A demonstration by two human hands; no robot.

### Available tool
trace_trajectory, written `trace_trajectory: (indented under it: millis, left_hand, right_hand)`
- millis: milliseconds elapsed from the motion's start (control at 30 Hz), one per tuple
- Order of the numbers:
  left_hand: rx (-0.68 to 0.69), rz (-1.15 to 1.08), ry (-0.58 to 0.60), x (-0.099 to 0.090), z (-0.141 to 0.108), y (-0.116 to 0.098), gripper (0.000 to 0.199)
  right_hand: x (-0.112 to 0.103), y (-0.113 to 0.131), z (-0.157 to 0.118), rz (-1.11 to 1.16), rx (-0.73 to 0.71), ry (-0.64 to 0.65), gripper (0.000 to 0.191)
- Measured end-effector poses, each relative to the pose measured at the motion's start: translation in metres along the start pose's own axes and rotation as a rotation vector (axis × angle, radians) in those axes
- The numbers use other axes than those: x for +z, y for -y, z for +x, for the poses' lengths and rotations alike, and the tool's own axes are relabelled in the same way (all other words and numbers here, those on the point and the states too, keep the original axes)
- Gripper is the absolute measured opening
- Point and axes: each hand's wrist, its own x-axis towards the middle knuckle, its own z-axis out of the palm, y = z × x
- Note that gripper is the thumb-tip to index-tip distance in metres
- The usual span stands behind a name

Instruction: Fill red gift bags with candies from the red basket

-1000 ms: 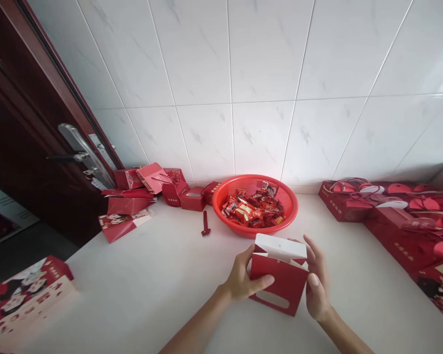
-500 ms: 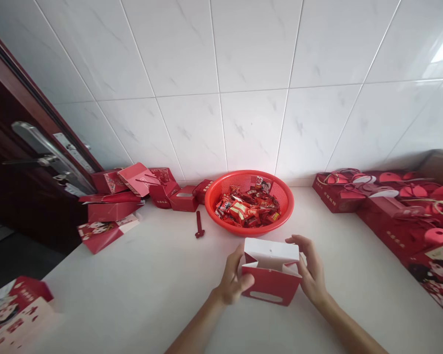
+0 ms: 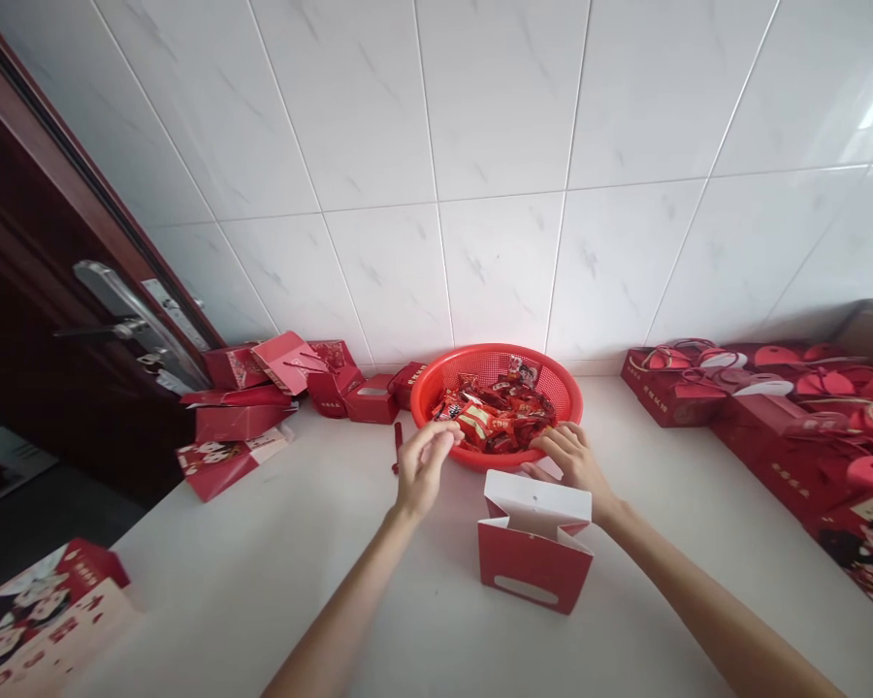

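Observation:
A red paper gift box [image 3: 534, 570] stands on the white table with its white-lined top flap raised and its mouth open; neither hand holds it. Behind it is a red plastic basket [image 3: 569, 412] of wrapped candies [image 3: 505, 409]. My left hand [image 3: 420, 470] hovers at the basket's front left rim, fingers loosely bent and nothing visible in them. At the front right rim, my right hand [image 3: 571, 463] reaches over with its fingers apart, just behind the box. Its thumb side is partly hidden by the flap.
Red boxes [image 3: 243, 422] are piled at the back left, beside a dark door [image 3: 58, 242]. A red strap [image 3: 398, 446] lies left of the basket. Many red boxes with cord handles [image 3: 763, 436] fill the right side. Another printed box [image 3: 50, 616] sits front left.
Both hands have let go of the gift box and moved forward to the basket, left hand to its left, right hand to its right. The box stays standing in place.

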Motion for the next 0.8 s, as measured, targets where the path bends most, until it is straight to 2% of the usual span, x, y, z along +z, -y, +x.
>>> trace_trajectory:
  millis: [100, 133, 200, 300, 367, 433, 500, 633, 700, 733, 800]
  left_hand:
    - [0.03, 0.19, 0.126, -0.008, 0.03, -0.007, 0.026]
    - [0.03, 0.27, 0.218, -0.008, 0.037, -0.01, 0.026]
    - [0.003, 0.435, 0.48, -0.007, 0.048, -0.018, 0.024]
    - [-0.051, 0.612, 0.855, 0.004, 0.058, -0.028, 0.023]
    - [-0.079, 0.659, 1.037, 0.015, 0.063, -0.03, 0.023]
    - [-0.114, 0.707, 1.179, 0.027, 0.068, -0.028, 0.025]
    - [-0.118, 0.79, 1.252, 0.038, 0.072, -0.023, 0.035]
    - [-0.048, 0.914, 1.222, 0.053, 0.079, -0.01, 0.068]
    - [-0.022, 0.927, 1.218, 0.057, 0.082, -0.004, 0.075]
    - [-0.01, 0.931, 1.215, 0.057, 0.084, -0.002, 0.076]
    - [0.022, 0.949, 1.194, 0.059, 0.087, 0.001, 0.076]
  right_hand:
    - [-0.004, 0.001, -0.008, 0.002, 0.0, -0.044, 0.027]
    - [-0.007, 0.002, -0.012, 0.009, -0.01, -0.056, 0.027]
    - [-0.014, 0.002, -0.021, 0.036, -0.037, -0.068, 0.025]
    - [-0.026, 0.0, -0.029, 0.079, -0.008, -0.068, 0.027]
    - [-0.035, -0.001, -0.029, 0.077, 0.07, -0.042, 0.036]
    - [-0.043, -0.001, -0.021, 0.056, 0.153, 0.043, 0.045]
    - [-0.052, -0.002, -0.008, 0.05, 0.224, 0.187, 0.044]
    - [-0.061, -0.003, 0.025, 0.045, 0.28, 0.511, 0.02]
    - [-0.058, -0.005, 0.04, 0.023, 0.294, 0.644, 0.014]
    - [-0.055, -0.005, 0.046, 0.01, 0.3, 0.681, 0.014]
    - [-0.048, -0.006, 0.057, -0.037, 0.299, 0.72, 0.028]
